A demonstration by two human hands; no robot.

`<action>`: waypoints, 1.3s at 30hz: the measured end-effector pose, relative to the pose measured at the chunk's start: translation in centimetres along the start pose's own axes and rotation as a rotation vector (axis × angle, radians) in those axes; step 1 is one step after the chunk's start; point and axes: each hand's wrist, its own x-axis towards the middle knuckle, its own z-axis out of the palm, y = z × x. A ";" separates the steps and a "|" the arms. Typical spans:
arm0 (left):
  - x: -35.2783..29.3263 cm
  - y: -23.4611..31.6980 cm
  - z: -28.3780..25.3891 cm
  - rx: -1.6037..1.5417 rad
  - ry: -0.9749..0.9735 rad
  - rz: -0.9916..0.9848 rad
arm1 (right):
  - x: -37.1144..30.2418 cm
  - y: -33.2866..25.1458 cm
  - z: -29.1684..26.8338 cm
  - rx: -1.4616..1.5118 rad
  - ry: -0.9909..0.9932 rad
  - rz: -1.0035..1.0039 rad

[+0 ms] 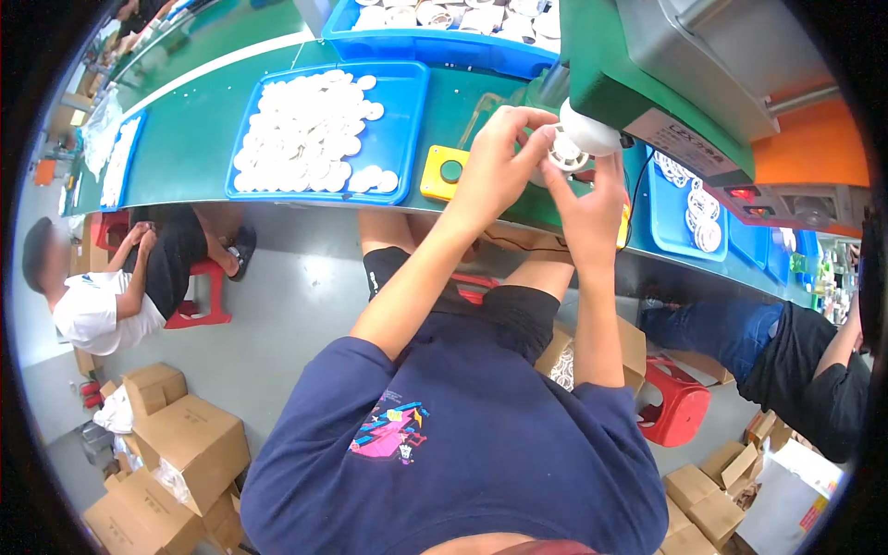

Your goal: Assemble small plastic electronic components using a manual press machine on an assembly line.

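A small round white plastic part with an open, spoked face is between my two hands. My left hand pinches its left side with thumb and index finger. Around its lower right edge my right hand is closed, the thumb at the near side. Directly beside the part is a smooth white dome under the green head of a bench machine. Whether dome and part touch I cannot tell. My fingers hide what lies beneath the part.
Left of my hands sits a yellow box with a green button. A blue tray of white discs is farther left; a blue bin of white parts stands behind. Right, another blue tray holds white rings. Seated people flank me.
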 end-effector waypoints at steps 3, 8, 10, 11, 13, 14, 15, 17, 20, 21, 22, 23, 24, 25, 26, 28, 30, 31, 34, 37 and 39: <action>-1.5 0.0 -2.5 0.188 0.159 0.200 | -2.5 -0.1 -0.2 0.063 0.153 -0.084; -7.3 -2.7 -8.1 0.710 0.042 0.281 | -7.8 5.9 -4.6 -0.300 0.247 -0.072; -8.2 -1.7 -8.0 0.785 0.021 0.288 | -8.1 6.8 -4.6 -0.398 0.150 -0.007; -8.2 -1.3 -7.9 0.860 0.000 0.302 | -8.0 7.0 -4.7 -0.479 0.146 -0.058; -7.9 -0.9 -8.0 0.891 -0.015 0.287 | -7.4 6.0 -4.7 -0.557 0.150 -0.127; -7.7 -0.9 -8.0 0.920 -0.029 0.282 | -7.4 6.1 -4.8 -0.556 0.146 -0.125; -7.3 -1.1 -8.2 0.917 -0.030 0.290 | -7.0 6.4 -4.8 -0.563 0.146 -0.132; -6.5 -1.4 -8.5 0.933 -0.126 0.252 | -7.4 6.7 -4.6 -0.549 0.166 -0.140; -2.4 -0.9 -6.8 0.694 -0.015 0.371 | -7.0 7.1 -4.9 -0.544 0.148 -0.161; -1.1 -0.2 -5.8 0.689 -0.037 0.476 | -6.8 6.9 -5.0 -0.524 0.129 -0.116; -0.3 -0.7 -5.4 0.691 -0.028 0.475 | -6.5 6.2 -4.8 -0.523 0.126 -0.124; 0.4 -1.9 -5.1 0.757 -0.097 0.520 | -6.2 5.3 -4.0 -0.489 0.191 -0.128; 1.0 -3.2 -4.8 0.818 -0.169 0.568 | -5.9 4.9 -3.5 -0.459 0.261 -0.131; 1.3 -3.7 -5.0 0.852 -0.245 0.554 | -6.1 5.0 -3.1 -0.412 0.282 -0.117; 1.0 -4.2 -5.4 0.858 -0.237 0.563 | -6.2 4.9 -3.0 -0.407 0.290 -0.126; -0.2 -4.8 -6.5 0.759 -0.259 0.436 | -6.4 4.8 -2.1 -0.335 0.240 -0.143; -0.8 -4.8 -6.9 0.661 -0.186 0.414 | -5.5 4.3 -1.1 -0.292 0.202 -0.124; -1.1 -4.3 -6.9 0.590 -0.196 0.369 | -4.8 3.6 -0.6 -0.263 0.154 -0.120; -1.3 -4.2 -6.9 0.504 -0.185 0.332 | -3.4 2.9 1.1 -0.219 0.091 -0.138; -1.7 -3.8 -7.1 0.492 -0.197 0.298 | -2.0 2.3 1.9 0.041 0.025 0.015; -1.7 -3.3 -7.2 0.501 -0.225 0.260 | -1.1 2.6 2.4 0.202 0.037 0.078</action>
